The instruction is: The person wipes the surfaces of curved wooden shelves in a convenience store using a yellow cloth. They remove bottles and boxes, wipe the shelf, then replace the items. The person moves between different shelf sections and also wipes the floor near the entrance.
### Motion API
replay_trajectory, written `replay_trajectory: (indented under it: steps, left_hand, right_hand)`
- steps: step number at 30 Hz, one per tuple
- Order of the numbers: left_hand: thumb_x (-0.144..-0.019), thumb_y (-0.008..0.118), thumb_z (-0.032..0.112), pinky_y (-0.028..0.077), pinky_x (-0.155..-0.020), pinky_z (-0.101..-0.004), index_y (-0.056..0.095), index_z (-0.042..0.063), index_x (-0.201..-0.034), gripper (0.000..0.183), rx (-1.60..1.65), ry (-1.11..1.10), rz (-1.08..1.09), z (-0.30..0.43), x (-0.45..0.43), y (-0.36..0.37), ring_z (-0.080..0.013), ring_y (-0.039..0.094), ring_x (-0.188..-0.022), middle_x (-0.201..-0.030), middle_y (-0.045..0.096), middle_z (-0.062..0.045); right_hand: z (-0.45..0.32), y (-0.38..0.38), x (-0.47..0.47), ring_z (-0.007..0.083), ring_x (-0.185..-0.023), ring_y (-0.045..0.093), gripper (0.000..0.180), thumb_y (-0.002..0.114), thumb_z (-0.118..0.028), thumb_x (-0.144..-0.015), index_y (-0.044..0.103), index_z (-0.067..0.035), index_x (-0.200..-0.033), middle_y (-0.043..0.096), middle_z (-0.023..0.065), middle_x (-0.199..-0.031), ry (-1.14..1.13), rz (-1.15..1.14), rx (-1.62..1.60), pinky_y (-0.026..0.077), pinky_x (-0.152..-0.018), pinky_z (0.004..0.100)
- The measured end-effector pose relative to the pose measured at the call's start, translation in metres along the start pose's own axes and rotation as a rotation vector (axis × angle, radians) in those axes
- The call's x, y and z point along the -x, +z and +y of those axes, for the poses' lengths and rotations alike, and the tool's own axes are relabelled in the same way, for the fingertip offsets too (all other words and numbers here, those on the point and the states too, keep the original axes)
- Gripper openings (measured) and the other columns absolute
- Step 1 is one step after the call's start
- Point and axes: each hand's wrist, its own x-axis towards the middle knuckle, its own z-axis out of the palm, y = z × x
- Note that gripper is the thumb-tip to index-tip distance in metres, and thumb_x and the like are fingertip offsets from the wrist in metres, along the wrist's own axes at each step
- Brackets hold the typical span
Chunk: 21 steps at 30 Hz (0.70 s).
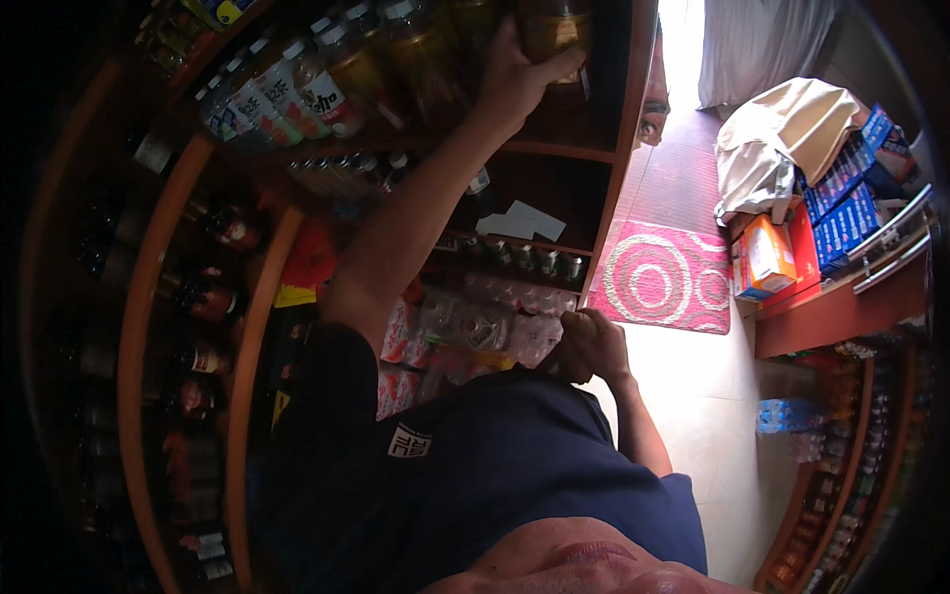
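Observation:
My left hand (pixel 519 82) reaches up to the top shelf at the front. Its thumb and fingers lie around a dark bottle (pixel 558 33) with a yellowish label, whose top is cut off by the frame. Left of it stand plastic drink bottles (pixel 356 63) with white caps in a row. My right hand (pixel 605 345) is low beside my waist, closed on a crumpled, brownish thing (pixel 571 356), seemingly a cloth. Below the left forearm, white papers (pixel 523 221) lie on a lower shelf, above a row of cans (pixel 523 258).
Wooden shelves (pixel 141 312) with dark bottles (pixel 208 293) curve along the left. Wrapped bottle packs (pixel 467 319) sit low ahead. At right are a pink mat (pixel 657 278), an orange box (pixel 768 256), blue boxes (pixel 846 215) and a beige cloth bag (pixel 787 141).

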Motion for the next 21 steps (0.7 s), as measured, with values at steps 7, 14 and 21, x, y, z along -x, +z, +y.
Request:
replay_trajectory:
  steps: [7,14,21]
  left_hand:
    - [-0.088,0.081,0.013,0.058,-0.087,-0.0338,0.054,0.005,-0.136,0.056,0.027,-0.159,0.156,-0.062,-0.06,0.023,-0.0203,0.067,-0.108,-0.123,0.067,-0.012]
    - [-0.093,0.074,0.017,0.049,-0.107,-0.042,0.046,0.008,-0.149,0.063,-0.096,-0.219,0.093,-0.079,-0.081,0.025,-0.0299,0.058,-0.127,-0.138,0.06,-0.015]
    - [-0.088,0.078,0.019,0.054,-0.1,-0.0485,0.05,-0.001,-0.143,0.065,-1.294,0.344,0.222,0.025,-0.06,-0.005,-0.0393,0.061,-0.123,-0.135,0.06,-0.024]
  right_hand:
    - [0.016,0.009,0.038,0.0302,-0.094,0.076,0.036,0.079,-0.022,-0.086,0.069,-0.003,-0.115,0.076,0.0199,-0.097,0.163,0.223,0.011,0.059,-0.081,0.039]
    - [0.024,0.045,0.053,0.0248,-0.091,0.076,0.035,0.08,-0.023,-0.086,0.07,-0.003,-0.113,0.077,0.0168,-0.095,0.321,0.265,-0.154,0.059,-0.079,0.037]
    - [0.012,0.05,0.037,0.0331,-0.092,0.076,0.039,0.079,-0.032,-0.087,0.07,-0.005,-0.113,0.075,0.0202,-0.094,0.19,0.179,0.057,0.059,-0.079,0.0399]
